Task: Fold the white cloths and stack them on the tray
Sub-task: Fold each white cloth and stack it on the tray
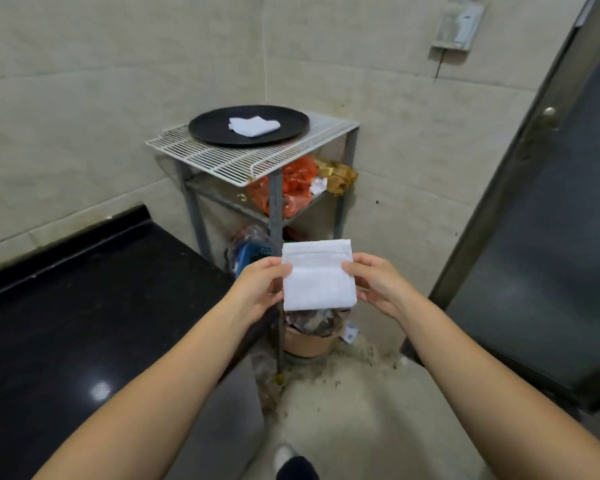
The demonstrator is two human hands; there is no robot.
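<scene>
Left hand and right hand are pinching the side edges of a folded white cloth, holding it in mid-air, flat face toward the camera. It's hanging in front of the rack's front leg, over a tan bin on the grubby floor. Beyond, a wire rack is sitting in a tiled corner, carrying a round black tray with a second folded cloth lying in its middle. Orange bags are crowding the lower shelf. Black glossy tabletop is running along the left; dark door on the right.
</scene>
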